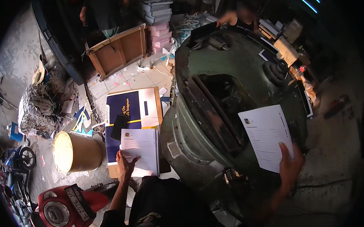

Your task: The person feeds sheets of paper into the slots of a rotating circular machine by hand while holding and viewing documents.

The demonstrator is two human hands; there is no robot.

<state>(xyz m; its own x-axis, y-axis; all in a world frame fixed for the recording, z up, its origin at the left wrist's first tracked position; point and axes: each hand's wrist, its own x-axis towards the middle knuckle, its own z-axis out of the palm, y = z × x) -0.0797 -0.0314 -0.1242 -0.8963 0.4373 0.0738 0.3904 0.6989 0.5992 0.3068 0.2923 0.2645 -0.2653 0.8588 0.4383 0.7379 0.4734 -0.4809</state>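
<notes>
In my right hand (291, 166) is a white printed form sheet (264, 135), pinched at its right edge with the thumb on top. It hangs tilted over the right side of a large dark green machine (201, 134). My left hand (125, 165) lies on a stack of similar printed sheets (140, 146), its thumb and fingers spread apart over the lower left part. Under the stack are blue and white printed covers (146, 106) on a brown board (160, 108). A black phone (119, 127) lies just beyond the sheets.
A yellowish drum (75, 152) and a red motorcycle (70, 206) stand at my left. Paper scraps fill a bulging heap (44, 111) farther out. Beyond are a wooden panel (117, 52), stacked pink packs (160, 36) and two people, one behind the machine (238, 24).
</notes>
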